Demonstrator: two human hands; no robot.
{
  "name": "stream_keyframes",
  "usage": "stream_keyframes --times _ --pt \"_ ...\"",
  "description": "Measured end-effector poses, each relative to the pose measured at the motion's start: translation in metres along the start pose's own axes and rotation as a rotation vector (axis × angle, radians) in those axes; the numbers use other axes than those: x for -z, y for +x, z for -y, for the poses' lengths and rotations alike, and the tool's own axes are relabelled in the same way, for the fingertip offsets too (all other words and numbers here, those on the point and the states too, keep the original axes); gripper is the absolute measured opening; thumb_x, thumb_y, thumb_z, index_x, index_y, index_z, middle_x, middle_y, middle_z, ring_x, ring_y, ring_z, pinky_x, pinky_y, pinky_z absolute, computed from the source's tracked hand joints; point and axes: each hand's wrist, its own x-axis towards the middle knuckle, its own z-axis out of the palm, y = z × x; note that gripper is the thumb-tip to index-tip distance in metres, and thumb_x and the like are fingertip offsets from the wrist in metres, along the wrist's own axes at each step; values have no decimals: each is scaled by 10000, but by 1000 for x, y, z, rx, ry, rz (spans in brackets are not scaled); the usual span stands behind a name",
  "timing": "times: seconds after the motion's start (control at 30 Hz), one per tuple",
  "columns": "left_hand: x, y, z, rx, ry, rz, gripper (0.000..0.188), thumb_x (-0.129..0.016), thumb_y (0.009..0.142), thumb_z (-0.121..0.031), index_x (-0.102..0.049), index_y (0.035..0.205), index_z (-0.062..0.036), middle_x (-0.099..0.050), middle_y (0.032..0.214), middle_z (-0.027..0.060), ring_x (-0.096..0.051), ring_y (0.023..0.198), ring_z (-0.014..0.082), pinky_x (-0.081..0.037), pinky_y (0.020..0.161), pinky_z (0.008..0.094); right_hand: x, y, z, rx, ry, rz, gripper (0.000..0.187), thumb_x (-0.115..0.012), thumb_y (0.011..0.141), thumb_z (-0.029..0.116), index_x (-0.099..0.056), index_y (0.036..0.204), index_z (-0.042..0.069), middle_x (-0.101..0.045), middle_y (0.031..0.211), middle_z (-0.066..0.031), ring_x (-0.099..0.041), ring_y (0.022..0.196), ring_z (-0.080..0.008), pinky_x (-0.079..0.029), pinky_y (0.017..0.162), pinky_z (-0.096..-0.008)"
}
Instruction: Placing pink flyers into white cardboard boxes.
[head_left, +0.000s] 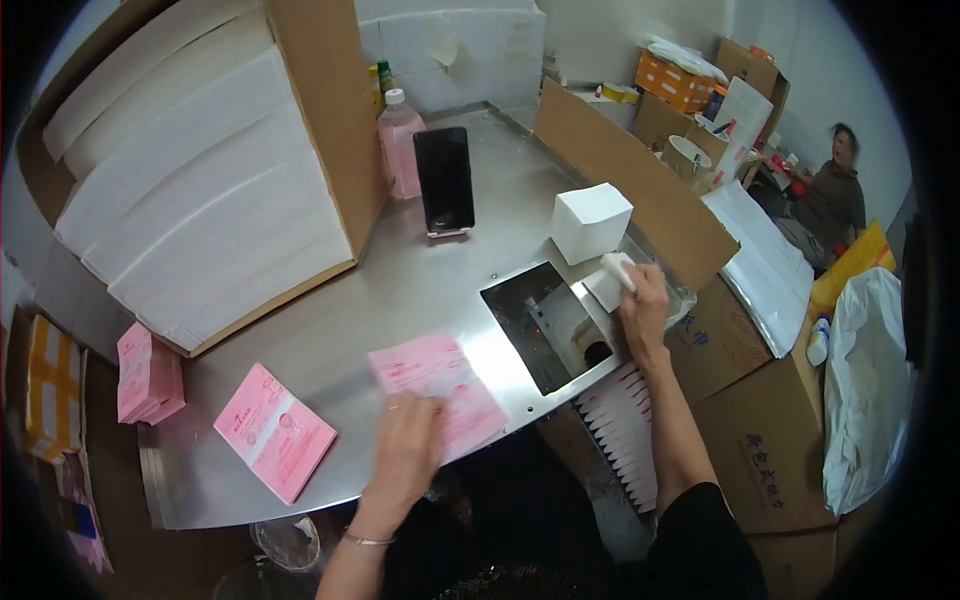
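Note:
My left hand [408, 440] is closed at the near left edge of a flat pink packet [440, 375], which lies partly over the table's near edge; its fingertips are somewhat blurred. In my right hand [645, 305] is a small wad of folded white tissue [618, 270], gripped between thumb and fingers. This hand is beside the right rim of a rectangular opening [545, 320] in the metal table [340, 330]. A white block of stacked tissue [592, 222] stands just beyond the opening. To the left lies a stack of pink packets [275, 430].
A large carton of white stacks [210, 170] stands at the left, with more pink packets [148, 375] below it. A phone on a stand [444, 180] and a pink bottle [400, 145] are at the back. Cartons [750, 430] fill the right, where another person [825, 195] sits farther off.

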Motion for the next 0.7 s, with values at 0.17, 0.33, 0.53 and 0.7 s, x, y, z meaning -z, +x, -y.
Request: stream_keyframes --times 0.17,0.33,0.53,0.7 --pt "-6 10 -8 -112 -94 63 327 -732 753 -95 -611 1048 -23 -547 1101 183 -535 1013 347 -436 764 408 -9 -29 127 453 254 122 355 -619 795 56 -607 1138 -35 -625 1134 -203 -612 1002 -393 -447 980 -565" --pt "7 4 -11 71 220 79 762 -785 639 -409 -559 1265 -38 -421 1404 259 -428 1248 425 -351 929 513 -9 -79 177 722 177 433 381 -607 817 210 -607 1135 1 -584 1034 -145 -600 1043 -326 -321 1014 -711" --pt "-4 18 -10 118 385 -90 712 -715 723 -405 -529 1345 -111 -392 1457 246 -385 1294 444 -314 978 568 -42 -58 202 635 403 535 330 -627 771 153 -611 1051 -21 -604 988 -184 -616 977 -357 -312 1081 -594" --pt "2 4 -6 97 415 67 573 -693 762 -445 -640 1237 -129 -491 1337 242 -446 1179 401 -338 918 529 -16 -12 88 181 -3 262 259 -666 742 110 -576 968 22 -575 918 -147 -560 841 -349 -427 747 -456"
